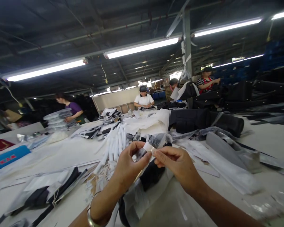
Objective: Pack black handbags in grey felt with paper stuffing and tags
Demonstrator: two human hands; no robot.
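Observation:
A small white tag [148, 147] is pinched between both my hands above the table. My left hand [130, 160], with a silver bangle at the wrist, grips its left side between thumb and forefinger. The thumb and fingertips of my right hand [174, 160] close on its right edge. Right below the hands lies a black and white piece in clear plastic [153, 175], partly covered by my fingers. Behind them are more crumpled clear plastic and a row of rolled white strips [115, 140].
Black padded pieces [189, 119] and a long white plastic-wrapped bundle [227, 167] lie to the right. At left are bagged black pieces [42, 192] and a blue box [9, 159]. Several people work beyond the table, one beside stacked clear bags [58, 119].

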